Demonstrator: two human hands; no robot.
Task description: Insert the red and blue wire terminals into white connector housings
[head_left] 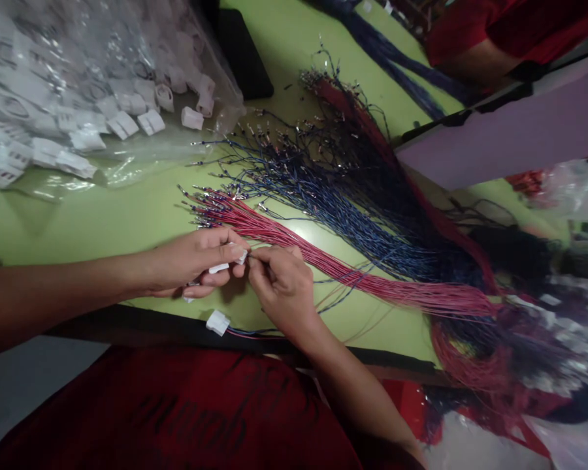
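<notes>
Between the thumb and fingers of my left hand (208,260) sits a small white plastic connector housing (242,256). More white housings (218,268) show in the same palm, partly covered by the fingers. My right hand (284,281) pinches a thin wire right at the housing's end; its terminal is hidden. Just beyond both hands lies a bundle of red wires (294,245) with crimped metal ends. Behind it spreads a bundle of blue-and-black wires (353,209). Near the table edge, below my hands, rests a white connector (218,322) with wires attached.
A clear plastic bag (142,147) full of white housings lies at the back left, beside a black flat object (247,55). A lilac panel (509,134) stands at the right. Wired connectors (568,339) pile up at the far right. Across the table is another person's arm (480,62).
</notes>
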